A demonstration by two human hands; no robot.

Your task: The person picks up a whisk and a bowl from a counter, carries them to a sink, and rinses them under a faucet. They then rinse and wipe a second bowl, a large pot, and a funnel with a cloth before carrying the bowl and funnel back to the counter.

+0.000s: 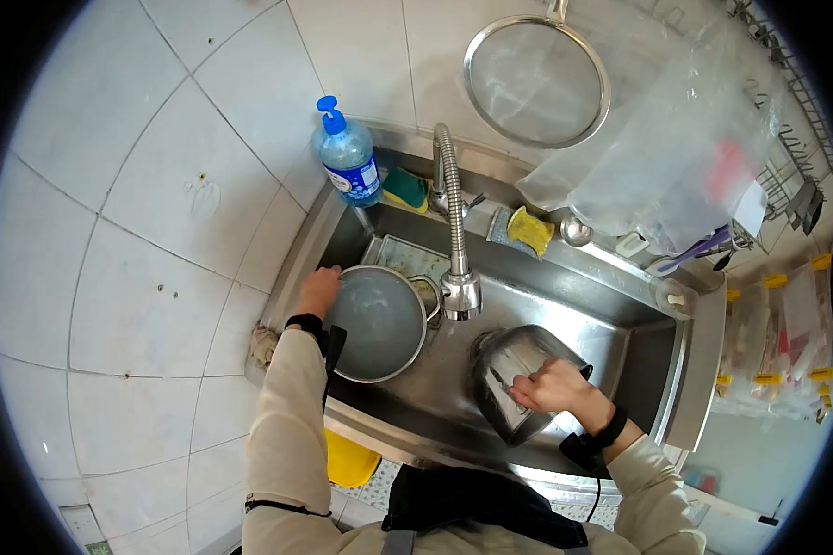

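My left hand (pixel 319 291) is closed at the left rim of a round metal pot (pixel 379 324), apparently on its side handle, which the fingers hide. Greyish, cloudy liquid fills much of the pot, and a loop handle shows on its right side. Over on the right, my right hand (pixel 553 386) is closed in a fist at a shiny, dark-grey vessel (pixel 507 370) that lies tilted in the sink (pixel 611 347). Exactly where the fingers grip it is hard to see. Between the two vessels hangs the faucet (pixel 461 294), its head above the sink.
A blue soap bottle (pixel 350 157) stands at the back left corner beside a green sponge (pixel 405 190). Further right along the ledge are a yellow sponge (pixel 530 228) and a ladle (pixel 577 231). A round strainer (pixel 537 83) and plastic bags (pixel 666 157) hang on the wall.
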